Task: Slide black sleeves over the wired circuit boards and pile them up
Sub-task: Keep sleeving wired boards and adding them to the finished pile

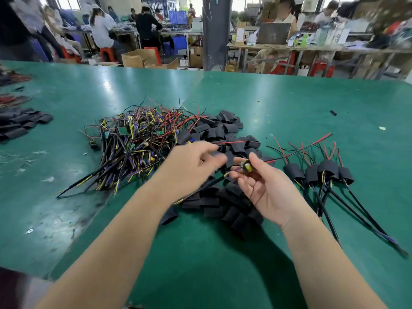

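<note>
Sleeving step, I'd say: right hand [265, 190] pinches a bare wired board [246, 167] above the loose sleeves [223, 204]. Left hand [191, 161] reaches over them, too blurry to tell if it's grabbed one. Next needs a sleeve slid on, then onto the finished pile [323, 172] on the bench [200, 253].

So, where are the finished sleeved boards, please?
In the head view, the sleeved boards lie right of the right hand and the loose sleeves, on the table.
</note>
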A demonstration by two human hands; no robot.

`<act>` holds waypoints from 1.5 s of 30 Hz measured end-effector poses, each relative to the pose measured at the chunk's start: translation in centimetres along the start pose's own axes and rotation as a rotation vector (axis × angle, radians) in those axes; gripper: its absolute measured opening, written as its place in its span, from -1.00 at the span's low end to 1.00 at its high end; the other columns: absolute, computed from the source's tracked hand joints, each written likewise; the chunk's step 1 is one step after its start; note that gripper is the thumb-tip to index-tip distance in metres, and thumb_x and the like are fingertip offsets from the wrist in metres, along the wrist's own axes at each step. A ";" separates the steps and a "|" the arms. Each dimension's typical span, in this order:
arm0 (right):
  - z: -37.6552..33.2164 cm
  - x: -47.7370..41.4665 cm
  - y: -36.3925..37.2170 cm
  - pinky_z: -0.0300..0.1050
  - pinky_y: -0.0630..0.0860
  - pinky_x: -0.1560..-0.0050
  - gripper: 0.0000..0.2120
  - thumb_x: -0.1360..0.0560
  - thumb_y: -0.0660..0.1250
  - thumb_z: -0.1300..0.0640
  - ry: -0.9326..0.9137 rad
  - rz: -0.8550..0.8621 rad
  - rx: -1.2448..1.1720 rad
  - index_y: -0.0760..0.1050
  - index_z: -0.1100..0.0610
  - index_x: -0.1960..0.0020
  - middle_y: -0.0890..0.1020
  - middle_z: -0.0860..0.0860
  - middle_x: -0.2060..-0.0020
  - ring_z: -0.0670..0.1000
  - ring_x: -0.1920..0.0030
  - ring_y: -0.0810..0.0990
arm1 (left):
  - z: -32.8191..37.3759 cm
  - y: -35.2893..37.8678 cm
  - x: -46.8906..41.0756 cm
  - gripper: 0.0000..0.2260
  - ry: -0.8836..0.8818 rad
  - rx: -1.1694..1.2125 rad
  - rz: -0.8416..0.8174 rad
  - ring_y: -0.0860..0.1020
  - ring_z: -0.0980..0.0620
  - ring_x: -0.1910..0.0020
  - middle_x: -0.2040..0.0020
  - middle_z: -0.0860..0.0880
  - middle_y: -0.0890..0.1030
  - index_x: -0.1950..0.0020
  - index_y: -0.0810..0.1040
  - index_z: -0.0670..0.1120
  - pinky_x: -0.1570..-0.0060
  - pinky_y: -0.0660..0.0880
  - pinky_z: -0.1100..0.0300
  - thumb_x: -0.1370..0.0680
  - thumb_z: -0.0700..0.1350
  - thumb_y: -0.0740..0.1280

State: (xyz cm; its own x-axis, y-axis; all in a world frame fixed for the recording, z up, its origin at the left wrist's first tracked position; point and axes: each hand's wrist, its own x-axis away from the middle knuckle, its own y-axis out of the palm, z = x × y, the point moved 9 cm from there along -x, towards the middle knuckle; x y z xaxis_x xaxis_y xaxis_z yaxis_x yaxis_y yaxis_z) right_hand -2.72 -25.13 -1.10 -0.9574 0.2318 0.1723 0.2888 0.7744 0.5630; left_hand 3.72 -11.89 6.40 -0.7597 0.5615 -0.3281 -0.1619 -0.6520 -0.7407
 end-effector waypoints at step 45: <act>0.5 0.0 -1.3 -0.26 0.41 0.51 -0.77 -0.59 0.26 0.19 -0.112 0.187 0.222 0.55 0.32 0.14 0.62 0.15 0.42 -0.02 0.51 0.49 | 3.2 3.8 3.3 -0.70 0.480 -0.317 0.320 0.61 -0.09 0.30 0.25 -0.07 0.64 -0.01 0.68 -0.13 0.46 0.53 0.07 -0.55 -0.03 0.20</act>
State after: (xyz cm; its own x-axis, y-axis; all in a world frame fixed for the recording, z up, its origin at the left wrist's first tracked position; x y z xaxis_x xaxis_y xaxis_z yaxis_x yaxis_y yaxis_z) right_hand -3.12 -25.85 -2.19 -0.8854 0.4369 0.1590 0.4646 0.8189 0.3371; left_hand -1.38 -14.13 4.37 -0.3621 0.5774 -0.7318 0.2750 -0.6839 -0.6757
